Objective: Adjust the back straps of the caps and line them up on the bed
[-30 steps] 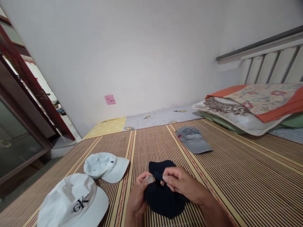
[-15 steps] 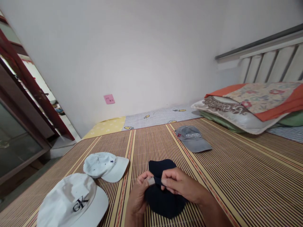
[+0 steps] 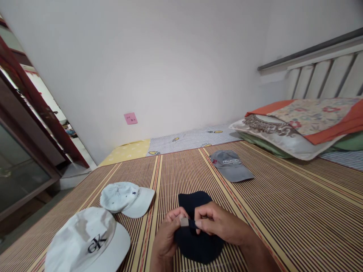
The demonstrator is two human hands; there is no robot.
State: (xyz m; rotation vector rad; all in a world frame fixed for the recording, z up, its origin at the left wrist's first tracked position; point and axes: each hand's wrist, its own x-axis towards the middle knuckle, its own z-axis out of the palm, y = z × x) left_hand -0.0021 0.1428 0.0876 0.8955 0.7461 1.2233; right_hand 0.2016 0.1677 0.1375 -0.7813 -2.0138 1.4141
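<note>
A dark navy cap (image 3: 200,247) lies on the striped mat at the bottom middle, its back strap facing me. My left hand (image 3: 170,230) is closed, pinching the strap beside a pale tab or buckle (image 3: 184,222). On the other side of that tab, my right hand (image 3: 217,223) grips the dark strap (image 3: 193,224) between thumb and fingers. Part of the cap is hidden behind both hands. To the left sit a white cap with dark letters (image 3: 82,241) and a pale cap with a small dark emblem (image 3: 126,198).
Farther back on the striped mat (image 3: 283,200) rests a grey cap (image 3: 231,166). Stacked pillows (image 3: 314,121) lie at the right, below a radiator (image 3: 326,77). A pink note (image 3: 131,118) is on the wall; a doorway with a red frame (image 3: 42,98) stands at the left.
Both hands have shifted down slightly with the strap, and the pale tab sits a little lower and farther right. The other caps have not moved.
</note>
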